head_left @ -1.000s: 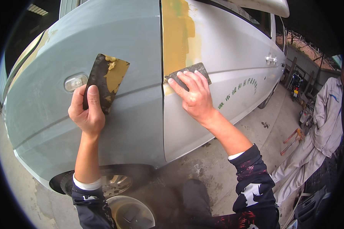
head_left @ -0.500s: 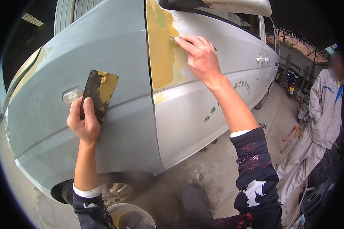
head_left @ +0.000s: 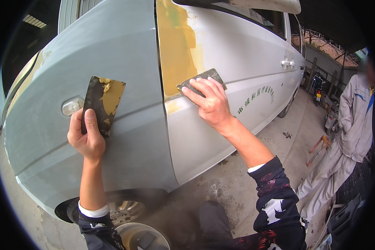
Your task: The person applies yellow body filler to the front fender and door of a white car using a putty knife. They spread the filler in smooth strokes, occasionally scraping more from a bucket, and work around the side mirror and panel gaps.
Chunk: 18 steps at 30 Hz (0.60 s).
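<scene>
Reaching up from the lower edge in dark patterned sleeves [head_left: 275, 196], beside a bucket [head_left: 139, 223] at bottom left of centre. Gripping a putty-loaded spreader [head_left: 96, 98] left of centre in the left hand [head_left: 86, 135], with thumb across the near face and fingers behind. Carrying yellow-tan putty [head_left: 113, 96] along that blade's upper right side. Holding a second spreader [head_left: 208, 74] near the centre in the right hand [head_left: 214, 102], with fingers [head_left: 194, 96] spread over the outer face and thumb hidden. Set over the lower end of a yellow putty patch [head_left: 177, 46] on the white door [head_left: 233, 50], left corner near the door's front edge; impossible to tell how hard pressed. Keeping both hands well apart, with grey fender [head_left: 133, 54] and a dark seam between. Just left of the loaded blade, partly behind it, a side lamp [head_left: 72, 106]. Lettered on the door with a curved row of green characters [head_left: 258, 98], lower left end at the right wrist. Open along the white door rightward to a handle [head_left: 287, 63]; bounded above by a mirror [head_left: 271, 5]. Farther right, over concrete floor [head_left: 275, 139], past an orange-handled tool [head_left: 318, 148], to a co-worker in light grey clothing [head_left: 356, 116].
</scene>
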### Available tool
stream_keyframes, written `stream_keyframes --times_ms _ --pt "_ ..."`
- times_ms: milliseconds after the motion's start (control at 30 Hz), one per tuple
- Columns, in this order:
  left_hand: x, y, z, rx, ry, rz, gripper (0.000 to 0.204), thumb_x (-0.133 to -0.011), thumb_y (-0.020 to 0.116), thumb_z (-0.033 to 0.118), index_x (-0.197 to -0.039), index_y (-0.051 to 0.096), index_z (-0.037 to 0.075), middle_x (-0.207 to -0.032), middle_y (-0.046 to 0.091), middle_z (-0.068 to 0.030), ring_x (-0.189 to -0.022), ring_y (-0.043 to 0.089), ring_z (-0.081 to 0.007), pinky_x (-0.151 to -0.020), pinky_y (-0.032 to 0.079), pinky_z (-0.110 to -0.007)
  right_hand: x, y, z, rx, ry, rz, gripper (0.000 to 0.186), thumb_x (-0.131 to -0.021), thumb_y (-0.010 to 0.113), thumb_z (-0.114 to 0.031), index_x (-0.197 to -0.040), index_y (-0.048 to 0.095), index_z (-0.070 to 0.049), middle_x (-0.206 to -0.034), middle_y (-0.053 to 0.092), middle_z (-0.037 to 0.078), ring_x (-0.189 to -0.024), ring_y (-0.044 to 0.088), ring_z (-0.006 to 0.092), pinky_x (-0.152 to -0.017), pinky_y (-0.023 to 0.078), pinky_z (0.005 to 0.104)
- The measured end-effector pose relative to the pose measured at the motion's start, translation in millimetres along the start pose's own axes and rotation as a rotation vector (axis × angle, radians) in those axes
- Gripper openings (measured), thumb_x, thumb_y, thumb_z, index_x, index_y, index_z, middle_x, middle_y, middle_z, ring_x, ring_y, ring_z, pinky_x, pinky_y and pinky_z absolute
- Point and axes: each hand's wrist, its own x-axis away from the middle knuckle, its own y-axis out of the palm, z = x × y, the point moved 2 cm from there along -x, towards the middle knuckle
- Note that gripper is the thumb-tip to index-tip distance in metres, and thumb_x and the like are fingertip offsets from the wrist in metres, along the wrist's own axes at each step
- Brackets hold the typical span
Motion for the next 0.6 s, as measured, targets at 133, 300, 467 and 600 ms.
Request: stream_keyframes --times_ms 133,300,467,600 --pt "-2.4 -1.7 -0.3 -0.028 0.018 -0.021 0.016 -0.101 0.064 0.012 -0.094 0.066 -0.002 -0.072 0.055 0.0050 -0.064 0.042 -0.0031 -0.058 0.034 -0.018 5.2 -23.3 -1.3 0.027 -0.034 -0.149 0.055 -0.072 0.057 0.012 -0.118 0.073 -0.013 -0.118 0.069 0.009 -0.115 0.062 0.0290 -0.102 0.048 0.0481" --pt "-4.0 -0.3 -0.9 -0.046 0.041 -0.033 0.015 -0.100 0.065 0.011 -0.092 0.065 -0.002 -0.066 0.052 0.0050 -0.059 0.040 -0.0031 -0.054 0.033 -0.019 -61.3 -37.9 17.9 0.044 -0.016 0.073 0.045 -0.076 0.058 0.010 -0.115 0.072 -0.008 -0.110 0.071 0.009 -0.103 0.066 0.0294 -0.092 0.052 0.0408" --pt "-6.0 0.1 1.2 -0.045 0.051 -0.046 0.016 -0.100 0.065 0.012 -0.092 0.065 -0.002 -0.064 0.052 0.0056 -0.057 0.040 -0.0025 -0.052 0.033 -0.019 -126.3 -14.1 25.5 0.068 -0.027 0.102 0.043 -0.080 0.059 0.008 -0.117 0.072 -0.010 -0.115 0.071 0.010 -0.107 0.066 0.0297 -0.093 0.053 0.0405" --pt "-6.2 -0.8 2.1 -0.054 0.048 -0.057 0.017 -0.100 0.065 0.012 -0.092 0.065 -0.002 -0.065 0.053 0.0052 -0.058 0.041 -0.0024 -0.053 0.033 -0.019 -124.8 1.1 19.4 0.076 0.034 0.079 0.045 -0.078 0.061 0.007 -0.117 0.073 -0.012 -0.115 0.070 0.009 -0.110 0.064 0.0293 -0.094 0.052 0.0409"
